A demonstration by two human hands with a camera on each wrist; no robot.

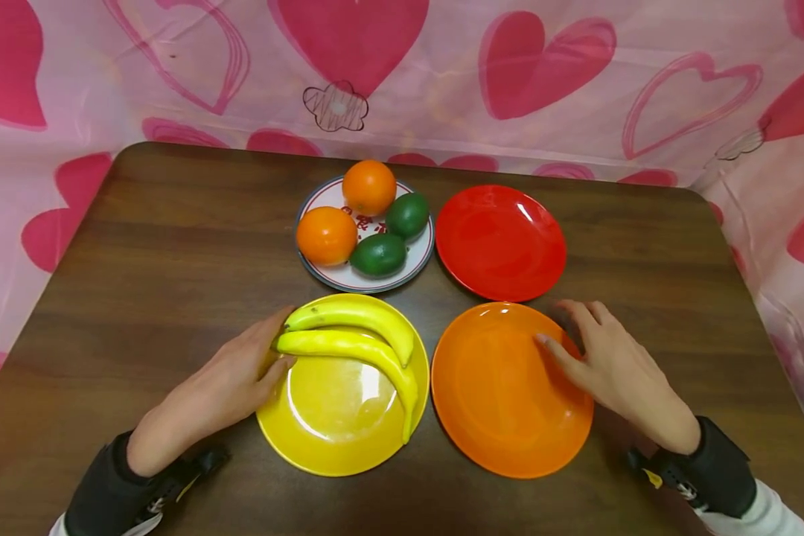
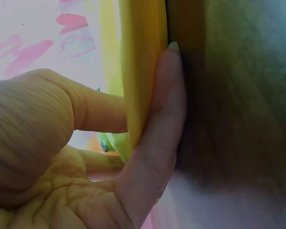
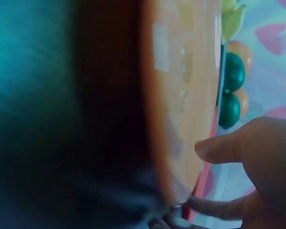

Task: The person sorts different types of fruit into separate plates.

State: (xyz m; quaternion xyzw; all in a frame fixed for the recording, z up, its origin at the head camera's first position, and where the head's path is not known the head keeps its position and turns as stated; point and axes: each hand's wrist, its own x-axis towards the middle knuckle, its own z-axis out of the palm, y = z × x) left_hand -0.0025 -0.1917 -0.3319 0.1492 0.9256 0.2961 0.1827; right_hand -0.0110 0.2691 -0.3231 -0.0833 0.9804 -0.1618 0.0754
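Note:
A yellow plate (image 1: 335,454) at the front left carries two bananas (image 1: 348,346) along its far and right sides. My left hand (image 1: 241,372) pinches this plate's left rim; in the left wrist view the thumb lies over the yellow rim (image 2: 138,57) and a finger under it. To its right stands an orange plate (image 1: 509,402) with nothing on it. My right hand (image 1: 616,365) is at its right rim, thumb over the plate and other fingers by the outer edge. In the right wrist view the thumb (image 3: 219,148) looks apart from the surface; some fingertips are partly hidden.
Behind the yellow plate, a white patterned plate (image 1: 335,279) holds two oranges (image 1: 327,235) and two green avocado-like fruits (image 1: 378,255). A red plate (image 1: 502,242) stands behind the orange one. All are on a brown wooden table (image 1: 194,246), with a pink heart-patterned cloth (image 1: 435,89) behind.

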